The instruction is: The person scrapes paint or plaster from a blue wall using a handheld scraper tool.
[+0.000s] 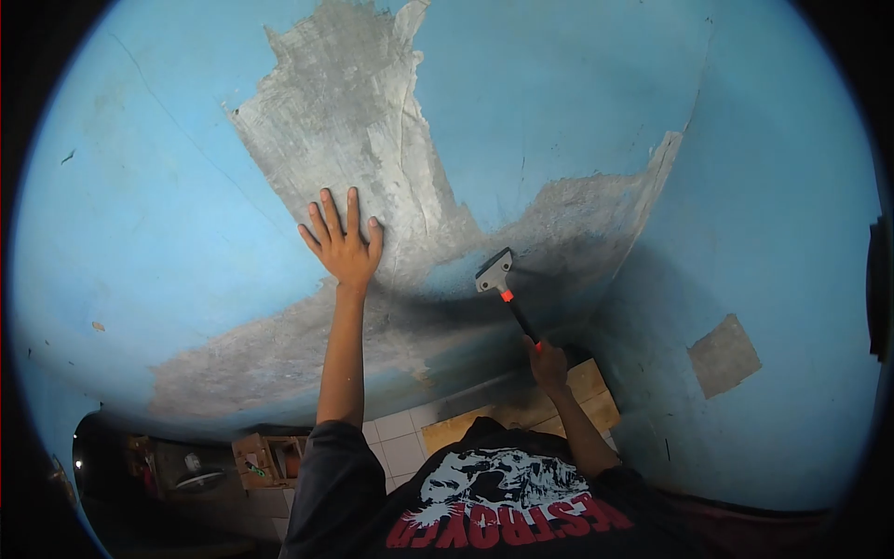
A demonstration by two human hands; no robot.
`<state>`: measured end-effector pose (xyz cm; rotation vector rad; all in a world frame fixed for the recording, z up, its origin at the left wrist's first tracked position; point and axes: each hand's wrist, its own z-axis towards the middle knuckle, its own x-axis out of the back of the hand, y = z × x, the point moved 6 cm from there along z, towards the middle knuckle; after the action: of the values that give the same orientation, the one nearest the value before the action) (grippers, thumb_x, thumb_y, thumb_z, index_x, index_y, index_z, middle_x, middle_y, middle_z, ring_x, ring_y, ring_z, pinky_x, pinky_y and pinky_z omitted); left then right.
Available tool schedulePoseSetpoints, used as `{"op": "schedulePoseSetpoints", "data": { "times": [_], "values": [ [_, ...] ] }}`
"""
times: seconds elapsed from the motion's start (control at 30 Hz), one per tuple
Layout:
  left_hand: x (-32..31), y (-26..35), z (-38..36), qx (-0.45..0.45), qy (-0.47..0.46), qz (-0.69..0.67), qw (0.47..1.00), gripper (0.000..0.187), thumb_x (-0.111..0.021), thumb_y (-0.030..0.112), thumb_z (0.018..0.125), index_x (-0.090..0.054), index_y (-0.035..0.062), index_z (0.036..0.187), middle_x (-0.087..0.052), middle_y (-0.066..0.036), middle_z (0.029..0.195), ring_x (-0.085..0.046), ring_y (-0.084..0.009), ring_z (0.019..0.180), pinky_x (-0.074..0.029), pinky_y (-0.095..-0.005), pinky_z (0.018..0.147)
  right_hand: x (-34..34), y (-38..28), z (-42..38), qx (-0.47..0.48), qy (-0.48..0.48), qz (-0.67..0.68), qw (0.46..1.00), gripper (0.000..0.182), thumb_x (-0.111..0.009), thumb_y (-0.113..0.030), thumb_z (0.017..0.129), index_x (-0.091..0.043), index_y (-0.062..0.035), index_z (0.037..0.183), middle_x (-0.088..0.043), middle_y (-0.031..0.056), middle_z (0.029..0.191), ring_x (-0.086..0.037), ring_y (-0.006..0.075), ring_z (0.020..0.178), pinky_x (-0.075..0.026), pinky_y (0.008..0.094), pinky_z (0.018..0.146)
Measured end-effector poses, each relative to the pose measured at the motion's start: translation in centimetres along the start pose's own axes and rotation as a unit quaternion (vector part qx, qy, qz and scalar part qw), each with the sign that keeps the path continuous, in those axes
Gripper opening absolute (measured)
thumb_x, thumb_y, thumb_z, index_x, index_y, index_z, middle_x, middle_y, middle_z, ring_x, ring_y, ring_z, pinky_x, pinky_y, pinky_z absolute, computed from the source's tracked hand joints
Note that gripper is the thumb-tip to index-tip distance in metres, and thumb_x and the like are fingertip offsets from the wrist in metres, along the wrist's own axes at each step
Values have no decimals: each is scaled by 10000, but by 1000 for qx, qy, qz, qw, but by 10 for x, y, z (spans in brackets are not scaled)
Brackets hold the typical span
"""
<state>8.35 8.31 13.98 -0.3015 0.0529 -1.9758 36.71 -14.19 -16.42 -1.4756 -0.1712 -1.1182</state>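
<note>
My left hand lies flat with spread fingers on a bare grey patch of the blue wall. My right hand is wrapped round the black and red handle of a long-handled scraper. The scraper's wide grey head sits against the wall, at a leftover strip of blue paint between stripped grey areas. Its blade edge points up and is partly dark in shadow.
A separate grey patch shows on the right wall. Below are white floor tiles, a yellowish board, a small wooden crate and a fan-like object at lower left. A wall corner runs down on the right.
</note>
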Motion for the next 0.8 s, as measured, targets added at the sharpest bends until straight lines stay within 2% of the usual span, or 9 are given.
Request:
{"op": "schedulePoseSetpoints", "data": {
  "times": [0.13,0.2,0.57,0.8],
  "values": [
    [-1,-1,-3,11,-9,4,1000,525,-527,362,984,-579,189,1477,-359,-161,1640,-234,-363,1552,-58,-563,1249,-1,-5,0,7,-15,13,1000,557,-576,-542,1003,-616,-18,817,-638,229,658,-655,481,705,-485,570,603],
    [-1,-4,-4,25,-6,8,1000,516,-559,378,945,-622,233,1437,-397,-132,1625,-246,-339,1552,-63,-550,1258,-7,-11,2,12,-22,27,999,555,-576,-540,1004,-616,-19,815,-636,227,654,-655,479,700,-485,567,600],
    [-4,-6,-7,30,-9,10,999,525,-564,390,935,-626,236,1433,-398,-135,1624,-234,-347,1554,-51,-550,1259,2,-18,5,34,24,4,999,516,-582,-501,1013,-612,-28,808,-624,213,631,-646,467,664,-473,567,578],
    [-2,-3,-5,24,-4,13,1000,523,-563,385,931,-634,230,1426,-396,-144,1624,-234,-359,1553,-61,-559,1255,-19,-17,16,39,14,26,999,497,-588,-481,1017,-605,-28,812,-616,218,628,-647,470,677,-470,557,570]
  ]
}}
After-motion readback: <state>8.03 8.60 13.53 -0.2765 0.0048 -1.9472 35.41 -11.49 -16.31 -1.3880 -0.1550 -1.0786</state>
